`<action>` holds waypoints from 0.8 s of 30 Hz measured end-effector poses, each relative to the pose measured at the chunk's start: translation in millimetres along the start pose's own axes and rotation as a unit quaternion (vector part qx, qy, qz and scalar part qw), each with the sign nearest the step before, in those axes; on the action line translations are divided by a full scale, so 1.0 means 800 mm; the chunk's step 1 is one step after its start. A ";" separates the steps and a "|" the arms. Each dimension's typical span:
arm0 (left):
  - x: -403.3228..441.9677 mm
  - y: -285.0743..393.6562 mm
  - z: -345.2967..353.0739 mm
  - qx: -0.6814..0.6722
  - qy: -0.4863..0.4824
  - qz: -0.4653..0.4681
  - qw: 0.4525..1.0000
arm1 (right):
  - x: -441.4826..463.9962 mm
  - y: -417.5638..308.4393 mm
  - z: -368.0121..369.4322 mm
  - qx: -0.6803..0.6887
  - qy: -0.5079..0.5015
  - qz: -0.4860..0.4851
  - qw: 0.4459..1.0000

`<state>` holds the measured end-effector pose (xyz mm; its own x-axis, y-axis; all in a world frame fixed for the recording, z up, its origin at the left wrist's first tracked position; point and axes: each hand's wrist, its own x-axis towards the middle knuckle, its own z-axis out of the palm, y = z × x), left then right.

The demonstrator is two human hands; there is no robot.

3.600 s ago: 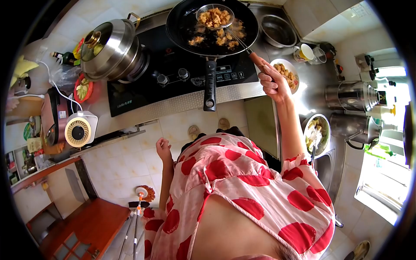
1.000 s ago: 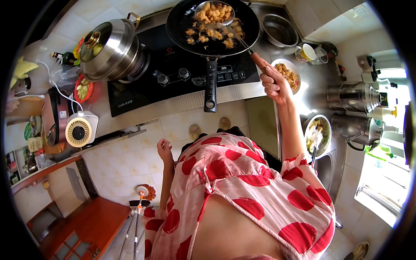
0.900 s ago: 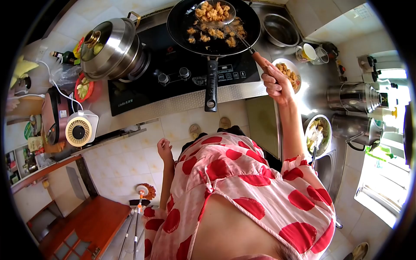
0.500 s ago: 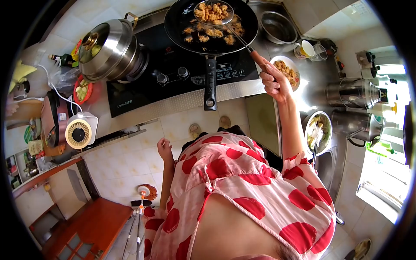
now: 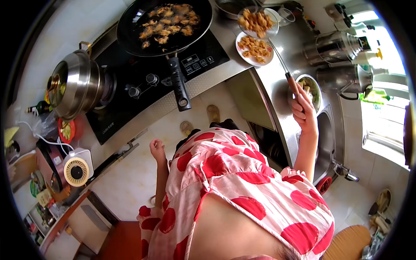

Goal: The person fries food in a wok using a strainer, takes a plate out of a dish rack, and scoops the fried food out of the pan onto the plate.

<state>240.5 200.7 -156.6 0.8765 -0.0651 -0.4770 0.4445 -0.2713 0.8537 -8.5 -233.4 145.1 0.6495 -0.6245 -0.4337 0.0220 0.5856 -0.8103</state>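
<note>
My right hand (image 5: 305,113) is closed around the brown handle of a wire mesh skimmer (image 5: 280,57). Golden fried pieces (image 5: 258,22) lie in the skimmer's basket, which is over the far edge of a white plate (image 5: 269,56). More fried pieces (image 5: 255,48) rest on that plate. To the left, a black frying pan (image 5: 130,37) on the cooktop holds dark oil with browned pieces (image 5: 170,24) in it. My left hand (image 5: 157,149) hangs beside my body, fingers loosely bent and nothing in it.
A steel lidded pot (image 5: 80,84) stands on the left burner of the black cooktop (image 5: 123,80). The pan's handle (image 5: 178,84) points toward me. On the right are a bowl of food (image 5: 318,93), steel kettles (image 5: 333,48) and a sink (image 5: 324,143). A small fan (image 5: 78,169) sits left.
My right hand has carried the loaded skimmer rightward from above the pan to over the plate. The view has turned to the right. My left hand still hangs at my side.
</note>
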 end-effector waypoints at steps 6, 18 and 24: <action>0.017 0.007 0.002 0.019 -0.028 0.001 0.999 | -0.002 0.052 -0.053 -0.060 0.097 -0.001 0.994; 0.019 0.005 0.010 0.029 -0.032 0.006 0.999 | 0.020 0.079 -0.066 -0.304 0.178 -0.106 0.930; 0.013 0.002 0.012 0.028 -0.035 0.012 0.999 | 0.027 0.086 -0.072 -0.398 0.193 -0.167 0.881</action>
<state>248.5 190.3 -162.3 0.8706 -0.1386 -0.4721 0.4111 -0.3221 0.8528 -36.4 -236.2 57.5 0.3977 -0.9126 -0.0952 -0.4760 -0.1165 -0.8717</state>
